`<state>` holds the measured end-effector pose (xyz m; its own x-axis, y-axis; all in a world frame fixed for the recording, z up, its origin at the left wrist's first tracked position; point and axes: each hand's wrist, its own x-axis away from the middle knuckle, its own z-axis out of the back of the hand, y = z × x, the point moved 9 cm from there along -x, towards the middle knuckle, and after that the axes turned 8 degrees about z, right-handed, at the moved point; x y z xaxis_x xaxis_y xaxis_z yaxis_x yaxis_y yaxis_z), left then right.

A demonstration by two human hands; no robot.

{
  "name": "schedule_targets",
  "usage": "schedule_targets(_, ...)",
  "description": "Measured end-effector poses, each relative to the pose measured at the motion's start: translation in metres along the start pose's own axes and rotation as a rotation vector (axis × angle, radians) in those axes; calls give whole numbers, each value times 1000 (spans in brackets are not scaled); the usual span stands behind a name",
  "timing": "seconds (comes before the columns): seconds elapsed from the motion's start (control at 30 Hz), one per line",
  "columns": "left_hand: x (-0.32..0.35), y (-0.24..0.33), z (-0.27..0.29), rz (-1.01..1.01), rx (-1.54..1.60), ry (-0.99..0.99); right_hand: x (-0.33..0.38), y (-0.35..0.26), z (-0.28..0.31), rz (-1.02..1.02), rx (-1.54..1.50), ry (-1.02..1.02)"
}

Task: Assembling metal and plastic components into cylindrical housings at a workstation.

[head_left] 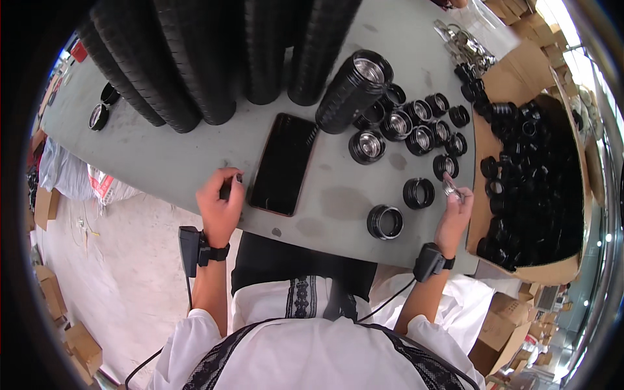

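My right hand (457, 218) pinches a shiny silver metal piece (450, 188) just in front of a black ring with a silver insert (445, 166). Two open black rings, one farther (426, 194) and one nearer (373, 223), lie to the left of that hand. Beyond them is a cluster of black rings, many with silvery inserts (398, 123). At the table's near edge my left hand (219, 203) is closed, thumb against fingers. A small dark bit shows at its fingertips, too small to name. A black smartphone (283, 166) lies flat right beside this hand.
Tall stacks of black rings (175, 65) stand at the back left of the grey table (162, 159), with a shorter stack (351, 91) nearer the middle. A cardboard box (480, 214) full of black rings borders the right side. Silver metal parts (465, 44) lie beyond it.
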<state>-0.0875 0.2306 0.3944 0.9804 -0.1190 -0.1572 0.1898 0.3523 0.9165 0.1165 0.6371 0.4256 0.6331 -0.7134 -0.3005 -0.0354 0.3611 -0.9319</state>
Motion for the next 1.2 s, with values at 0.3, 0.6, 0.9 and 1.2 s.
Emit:
schedule_targets(0.3,2,2,0,-22,-23,16,28,-32,-29,393,799,-187)
schedule_targets(0.6,0,-4,-1,40,-4,4,18,-37,-60,349,1164,-490)
schedule_targets(0.9,0,3,0,-17,9,27,-29,-22,-63,100,818,-671)
schedule_targets(1.2,2,4,7,0,-14,71,-138,-30,-222,516,527,-769)
